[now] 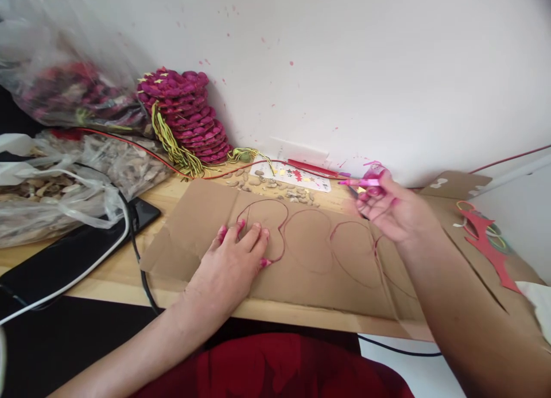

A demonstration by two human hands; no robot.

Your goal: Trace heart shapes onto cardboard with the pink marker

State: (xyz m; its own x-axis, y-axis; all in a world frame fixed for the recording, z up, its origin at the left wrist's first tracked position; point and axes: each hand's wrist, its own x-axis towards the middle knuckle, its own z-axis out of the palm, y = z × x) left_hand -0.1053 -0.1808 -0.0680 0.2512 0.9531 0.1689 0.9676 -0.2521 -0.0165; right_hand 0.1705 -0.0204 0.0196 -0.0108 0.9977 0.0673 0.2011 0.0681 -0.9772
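A flattened sheet of brown cardboard (310,254) lies on the wooden table, marked with several red drawn circles. My left hand (235,260) rests flat on it, fingers stretched over the leftmost circle, fingertips stained pink. My right hand (390,206) hovers above the cardboard's far right part. Its fingers are closed round a pink pen or marker (359,182) that points left, with a pink blob at the fingertips.
A stack of magenta craft pieces (187,114) with yellow-green threads stands by the wall. Plastic bags (64,174) of dried material fill the left. Small seeds and a sticker sheet (297,177) lie behind the cardboard. Red paper cut-outs (488,243) sit at right. Cables cross a black device (77,249).
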